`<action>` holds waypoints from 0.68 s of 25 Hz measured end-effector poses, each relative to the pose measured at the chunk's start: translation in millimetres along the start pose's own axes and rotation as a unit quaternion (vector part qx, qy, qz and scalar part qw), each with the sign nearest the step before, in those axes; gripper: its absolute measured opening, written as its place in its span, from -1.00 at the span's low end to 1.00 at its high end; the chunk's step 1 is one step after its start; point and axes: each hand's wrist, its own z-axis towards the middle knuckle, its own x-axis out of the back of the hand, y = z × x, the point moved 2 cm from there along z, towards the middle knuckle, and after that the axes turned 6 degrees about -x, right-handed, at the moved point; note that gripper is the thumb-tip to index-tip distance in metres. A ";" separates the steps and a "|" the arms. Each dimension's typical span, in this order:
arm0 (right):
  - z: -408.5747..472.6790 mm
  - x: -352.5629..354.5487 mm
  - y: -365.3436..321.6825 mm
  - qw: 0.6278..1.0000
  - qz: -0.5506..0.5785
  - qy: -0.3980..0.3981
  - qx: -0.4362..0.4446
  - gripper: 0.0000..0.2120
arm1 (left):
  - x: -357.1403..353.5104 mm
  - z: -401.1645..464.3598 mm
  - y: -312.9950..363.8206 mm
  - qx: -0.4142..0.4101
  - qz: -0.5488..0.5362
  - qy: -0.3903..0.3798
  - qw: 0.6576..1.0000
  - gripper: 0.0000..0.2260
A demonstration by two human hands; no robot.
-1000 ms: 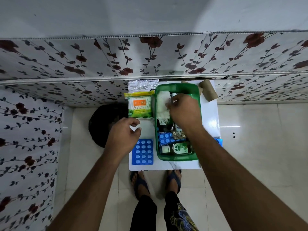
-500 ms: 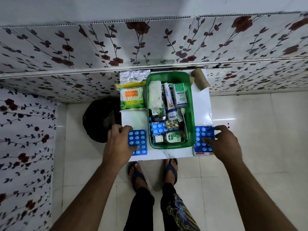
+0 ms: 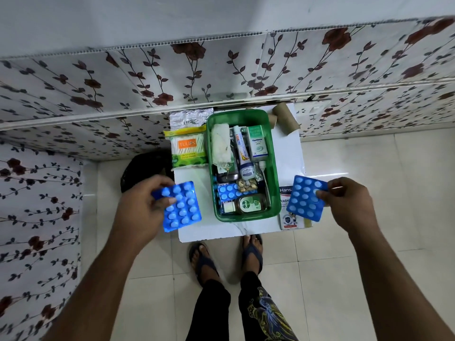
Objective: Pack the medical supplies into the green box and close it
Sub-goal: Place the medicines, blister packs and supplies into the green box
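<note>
Both blister packs are off the tabletop (image 3: 290, 153) now, where half a second back they were lying flat on it under the fingers. The green box (image 3: 274, 168) is sitting open in the middle of the white tabletop, reaching almost from the far edge to the near edge, and it is holding its load as before: gauze, a tube, a small carton, a bottle, another blue strip.

The left hand (image 3: 140, 207) is reaching in from the near left, palm down, wrist outside the left edge. It is pinching the left blister pack (image 3: 183, 207), thumb pressing on the top face and fingers tucked beneath, and the pack is hanging tilted over the near left corner.

The right hand (image 3: 344, 203) is coming in from the near right, past the right edge. It is clamping the right blister pack (image 3: 306, 198) by its right side, thumb on top, and the pack is floating tilted over the plaster box (image 3: 285, 217) lying by the near right corner.

The cotton swab packet (image 3: 188, 150) is resting at the left edge beside the box, with a foil strip (image 3: 190, 116) at the far left corner. 2 cardboard tubes (image 3: 284, 116) are lying at the far right corner.
</note>
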 end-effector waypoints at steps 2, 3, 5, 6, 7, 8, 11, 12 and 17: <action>-3.8 16.2 -11.6 0.998 0.052 0.018 0.010 -0.83 | 6.8 8.0 34.3 -0.022 -0.076 0.033 0.996 -0.67; -6.7 22.6 -19.0 0.997 0.077 0.027 0.018 -0.83 | -0.5 13.8 54.5 -0.042 -0.086 0.027 0.995 -0.67; -11.2 30.9 -34.3 0.991 0.121 0.036 0.035 -0.84 | -35.5 26.9 85.3 -0.074 -0.062 -0.033 0.995 -0.69; -11.7 33.0 -39.9 0.989 0.136 0.033 0.040 -0.86 | -58.2 32.5 94.8 -0.075 -0.037 -0.070 0.994 -0.70; -12.3 34.1 -44.4 0.988 0.144 0.025 0.041 -0.86 | -79.3 36.6 98.4 -0.070 -0.013 -0.103 0.992 -0.72; -13.0 35.0 -47.6 0.988 0.147 0.014 0.042 -0.86 | -98.0 39.3 98.8 -0.066 0.001 -0.126 0.990 -0.73; -12.5 38.8 -50.2 0.989 0.145 -0.008 0.039 -0.89 | -129.7 39.7 85.5 -0.077 0.082 -0.158 0.981 -0.68; -13.7 38.9 -51.1 0.989 0.143 -0.014 0.037 -0.88 | -133.8 37.8 80.7 -0.090 0.120 -0.166 0.975 -0.62; -24.5 25.0 -65.1 0.990 0.127 -0.032 0.058 -0.77 | -125.3 31.0 88.7 -0.186 0.268 -0.162 0.931 -0.52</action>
